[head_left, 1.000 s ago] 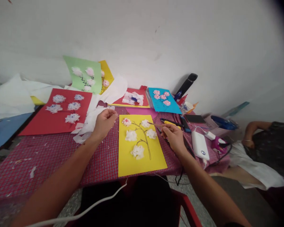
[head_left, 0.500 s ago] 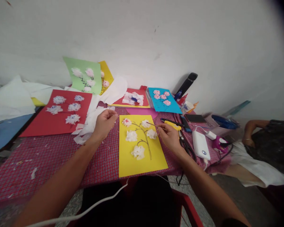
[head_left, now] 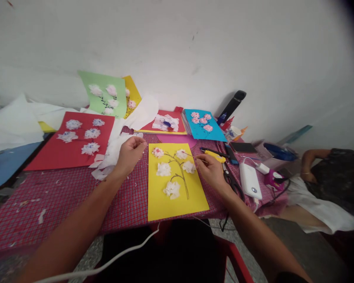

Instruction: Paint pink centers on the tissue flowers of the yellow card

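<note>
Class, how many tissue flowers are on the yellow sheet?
5 on the yellow sheet: pink-centred flower top left, flower top right, flower middle left, flower middle right, flower bottom.

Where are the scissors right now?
In the head view, the scissors lie on the checked tablecloth just right of the person's right hand, between that hand and the white power bank.
</note>
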The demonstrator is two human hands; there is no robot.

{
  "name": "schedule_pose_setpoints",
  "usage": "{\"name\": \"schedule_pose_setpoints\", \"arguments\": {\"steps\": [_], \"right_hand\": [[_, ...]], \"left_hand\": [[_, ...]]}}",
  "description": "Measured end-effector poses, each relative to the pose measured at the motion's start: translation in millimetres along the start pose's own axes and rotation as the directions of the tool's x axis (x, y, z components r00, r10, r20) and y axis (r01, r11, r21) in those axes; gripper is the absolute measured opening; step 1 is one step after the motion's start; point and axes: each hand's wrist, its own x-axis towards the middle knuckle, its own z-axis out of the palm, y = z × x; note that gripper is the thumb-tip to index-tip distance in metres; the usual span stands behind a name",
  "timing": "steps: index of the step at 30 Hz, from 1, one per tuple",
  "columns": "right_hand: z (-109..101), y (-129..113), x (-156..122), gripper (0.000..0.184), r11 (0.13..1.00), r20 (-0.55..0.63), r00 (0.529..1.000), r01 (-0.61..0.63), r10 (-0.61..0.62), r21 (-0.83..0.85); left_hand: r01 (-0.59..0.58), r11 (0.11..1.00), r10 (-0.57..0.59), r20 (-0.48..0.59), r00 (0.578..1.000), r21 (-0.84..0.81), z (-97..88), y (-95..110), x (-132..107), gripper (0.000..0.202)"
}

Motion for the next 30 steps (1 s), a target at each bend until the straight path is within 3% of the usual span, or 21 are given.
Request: {"name": "schedule_pose_setpoints", "arguments": {"steps": [12, 20, 30], "right_hand": [[-2.6, 4.1, 0.2, 0.019, 0.996, 0.005, 0.999, 0.035, -0.035, -0.078], [-2.7, 0.5, 1.7, 0.019, 0.976, 0.052, 0.991, 0.127, -0.120, -0.179], [-6.7, 1.6, -1.2, 0.017, 0.986, 0.032, 0.995, 0.097, -0.093, -0.133]], "left_hand": [[-0.006, 1.000, 0.006, -0.001, 1.000, -0.006, -2.1, -3.4, 0.8, 0.018], [-0.007, 1.000, 0.007, -0.003, 1.000, -0.011, -1.1, 0.1, -0.7, 0.017], [0.005, 1.000, -0.005, -0.006, 1.000, -0.006, 0.6, 2.6, -1.1, 0.017]]}}
